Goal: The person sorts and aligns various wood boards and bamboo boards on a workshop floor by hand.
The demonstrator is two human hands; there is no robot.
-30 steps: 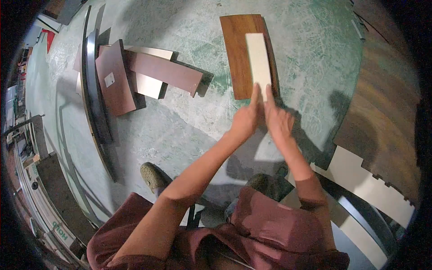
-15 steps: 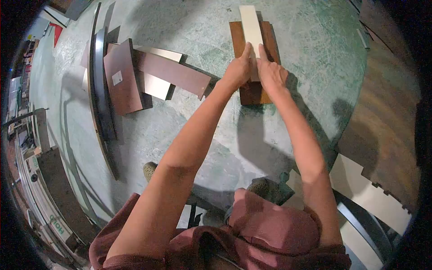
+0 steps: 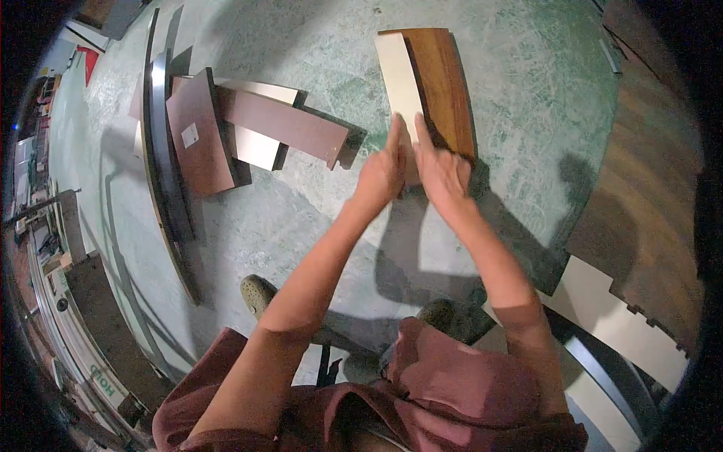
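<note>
A narrow cream plank (image 3: 398, 69) lies along the left side of a wider wood-grain board (image 3: 443, 83), their far ends about level. My left hand (image 3: 382, 173) grips the plank's near part from its left side, index finger stretched along the cream face. On the other side my right hand (image 3: 446, 175) holds the same plank, its index finger pointing forward along the right edge and its knuckles over the near end of the wood-grain board. Both hands hide much of the plank's near end, and the thumbs are out of sight.
Left of the hands lie several mauve-brown panels (image 3: 286, 120) with cream pieces under them. Long dark strips (image 3: 160, 135) stretch along the floor beyond. Notched cream panels (image 3: 625, 313) lie at lower right. My shoes (image 3: 257, 292) stand on the green-grey floor (image 3: 316, 226).
The cream plank has slid toward me and left, from the middle of the wood-grain board to its left side. Both hands moved nearer to me with it, keeping their hold.
</note>
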